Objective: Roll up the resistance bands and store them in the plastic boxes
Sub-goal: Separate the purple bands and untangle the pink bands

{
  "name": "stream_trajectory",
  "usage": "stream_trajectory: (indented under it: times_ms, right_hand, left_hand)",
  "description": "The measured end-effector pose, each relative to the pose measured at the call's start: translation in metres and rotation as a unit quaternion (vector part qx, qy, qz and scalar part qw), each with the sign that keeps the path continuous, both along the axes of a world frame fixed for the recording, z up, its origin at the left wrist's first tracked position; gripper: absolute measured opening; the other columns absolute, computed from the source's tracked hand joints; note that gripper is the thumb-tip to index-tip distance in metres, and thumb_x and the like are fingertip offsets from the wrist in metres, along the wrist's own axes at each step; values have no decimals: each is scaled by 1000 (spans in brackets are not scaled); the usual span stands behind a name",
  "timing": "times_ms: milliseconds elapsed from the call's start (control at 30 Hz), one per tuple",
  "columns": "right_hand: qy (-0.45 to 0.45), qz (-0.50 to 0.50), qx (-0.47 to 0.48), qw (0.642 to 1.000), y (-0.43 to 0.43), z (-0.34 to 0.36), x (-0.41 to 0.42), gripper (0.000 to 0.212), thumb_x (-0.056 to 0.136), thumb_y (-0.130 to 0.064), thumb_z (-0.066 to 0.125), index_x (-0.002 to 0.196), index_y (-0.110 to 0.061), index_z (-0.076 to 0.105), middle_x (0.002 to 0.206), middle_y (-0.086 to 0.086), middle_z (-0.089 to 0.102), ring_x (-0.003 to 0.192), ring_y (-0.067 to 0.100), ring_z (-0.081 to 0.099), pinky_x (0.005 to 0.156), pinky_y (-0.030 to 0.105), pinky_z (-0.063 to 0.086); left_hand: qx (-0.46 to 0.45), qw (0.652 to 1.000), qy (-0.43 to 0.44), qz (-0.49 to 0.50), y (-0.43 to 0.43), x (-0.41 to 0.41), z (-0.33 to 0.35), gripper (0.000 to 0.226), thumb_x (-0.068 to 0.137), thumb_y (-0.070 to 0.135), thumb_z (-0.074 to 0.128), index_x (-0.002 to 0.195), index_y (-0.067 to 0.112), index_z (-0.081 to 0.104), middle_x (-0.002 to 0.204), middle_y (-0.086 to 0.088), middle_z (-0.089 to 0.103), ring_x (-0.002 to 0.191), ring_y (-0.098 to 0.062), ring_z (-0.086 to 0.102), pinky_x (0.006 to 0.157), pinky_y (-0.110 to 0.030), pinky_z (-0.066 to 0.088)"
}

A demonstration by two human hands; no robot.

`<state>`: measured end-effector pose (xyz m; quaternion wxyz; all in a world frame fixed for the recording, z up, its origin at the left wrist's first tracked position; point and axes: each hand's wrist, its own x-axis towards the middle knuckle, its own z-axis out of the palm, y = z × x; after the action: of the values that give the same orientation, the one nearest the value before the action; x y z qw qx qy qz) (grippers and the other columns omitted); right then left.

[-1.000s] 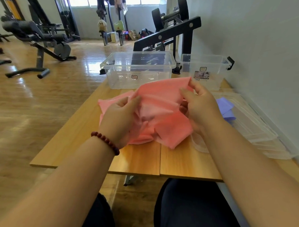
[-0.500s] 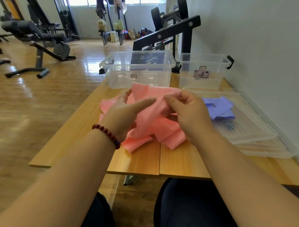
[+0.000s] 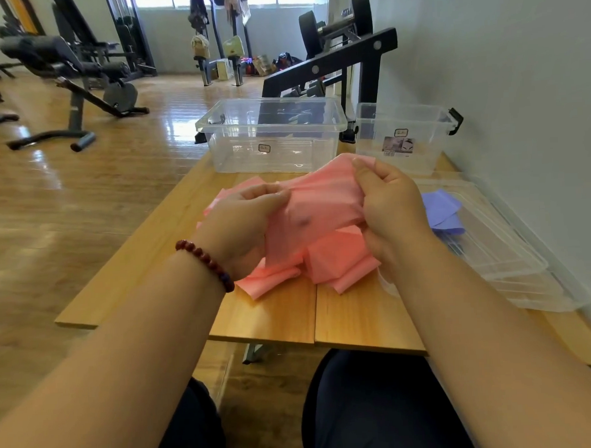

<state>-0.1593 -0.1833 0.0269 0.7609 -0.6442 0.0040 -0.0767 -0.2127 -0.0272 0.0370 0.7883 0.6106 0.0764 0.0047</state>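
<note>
Both the left hand (image 3: 243, 222) and right hand (image 3: 389, 199) pinch the pink band (image 3: 323, 202), stretched between their fingers; its remainder lies crumpled below.

Right hand (image 3: 391, 207) hides part of purple band (image 3: 439, 208), pink band (image 3: 320, 202); labels (image 3: 264, 148) unreadable.

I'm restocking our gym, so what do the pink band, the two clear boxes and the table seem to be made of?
Pink band: thin, matte, rubbery sheet, likely latex; it bunches in soft folds and looks translucent. Larger box and smaller box: clear, glossy rigid plastic; their walls are see-through. Table: light wood or wood-look laminate, visible grain, satin sheen.
</note>
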Motion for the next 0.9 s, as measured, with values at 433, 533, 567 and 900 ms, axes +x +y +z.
stream_trajectory:
  times_ms: [433, 533, 567, 900]
  right_hand:
    - [-5, 177, 63, 982, 3, -4, -16, 12, 94, -11, 60, 100, -20, 65, 85, -3, 73, 83, 14, 70, 81, 35, 58]
    - [-59, 129, 31, 989, 4, 12, -11, 10, 97, -11, 58, 98, -19, 65, 83, 2, 71, 77, 17, 69, 69, 35, 59]
    - [-70, 115, 18, 991, 5, 17, -11, 10, 97, -11, 58, 97, -20, 65, 85, 3, 70, 77, 18, 69, 67, 35, 59]
    - [-47, -56, -23, 997, -3, 14, 4, 12, 98, -21, 59, 88, -28, 60, 84, -1, 64, 66, 15, 57, 51, 26, 46]
  left_hand:
    - [12, 996, -91, 12, 19, 8, 22, 48, 84, 27, 71, 129, 17, 59, 105, 0, 69, 84, -14, 68, 67, -27, 57]
    - [289, 954, -66, -53, 18, 5, 11, 116, 55, 51, 87, 152, 25, 29, 126, 7, 59, 110, -10, 60, 85, -30, 54]
    - [355, 931, -54, -60, 12, 2, 4, 116, 58, 50, 86, 153, 25, 25, 125, 7, 56, 111, -10, 58, 87, -28, 53]
    - [221, 963, -142, 57, 13, -9, -16, 20, 101, 15, 50, 91, 15, 68, 78, -10, 64, 65, -5, 64, 57, -17, 54]
